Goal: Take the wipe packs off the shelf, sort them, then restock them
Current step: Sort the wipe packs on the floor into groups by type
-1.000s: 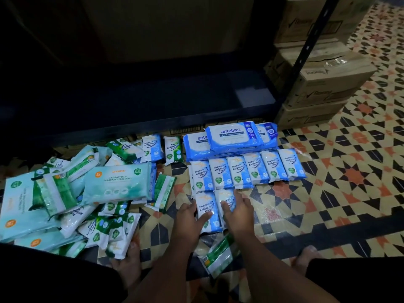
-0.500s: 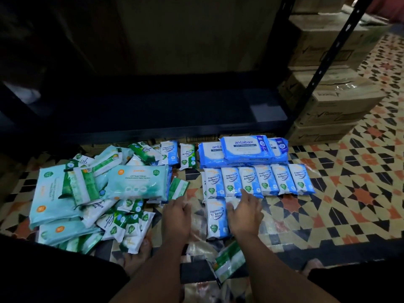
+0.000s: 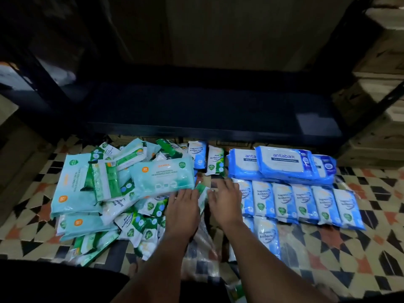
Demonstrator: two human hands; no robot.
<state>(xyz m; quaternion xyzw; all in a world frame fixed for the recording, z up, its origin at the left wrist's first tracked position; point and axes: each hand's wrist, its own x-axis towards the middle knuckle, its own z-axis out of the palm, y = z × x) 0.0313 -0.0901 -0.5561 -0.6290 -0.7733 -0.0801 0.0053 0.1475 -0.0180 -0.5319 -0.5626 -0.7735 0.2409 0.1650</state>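
Forearms: two bare forearms reach forward from the bottom edge, roughly parallel, over the patterned tile floor [image 3: 371, 193].
Left hand: left hand [image 3: 182, 209] palm down, fingers spread and nearly straight, tips at the edge of the green pile; gripping nothing.
Right hand: right hand [image 3: 225, 201] palm down, fingers extended toward the blue row, resting flat; nothing held.
Between hands: one small green-and-white wipe pack [image 3: 202, 194] lies tilted in the gap, touching or just beside both hands; contact cannot be confirmed.
Near blue packs: two small blue-and-white wipe packs visible below the row, the clearer one [image 3: 267, 237] beside the right forearm, the other mostly hidden by it.
Blue row: six small blue-and-white packs [image 3: 303, 203] side by side, upright labels, edges touching; the leftmost partly under the right hand.
Large blue packs: three large blue "antabax" packs [image 3: 284, 162], overlapping, behind the row.
Green pile: loose heap left of the hands; at least three large pale-teal packs [image 3: 162, 174] and many small green-and-white packs, overlapped, exact count cannot be told.
Strays: one small blue pack [image 3: 200, 155] and one small green-and-white pack [image 3: 215, 160] stand between heap and large blue packs.
Shelf: dark metal shelf board [image 3: 207, 110] behind all packs, no packs on it.
Far right: stacked cardboard boxes [image 3: 380, 132], blurred.
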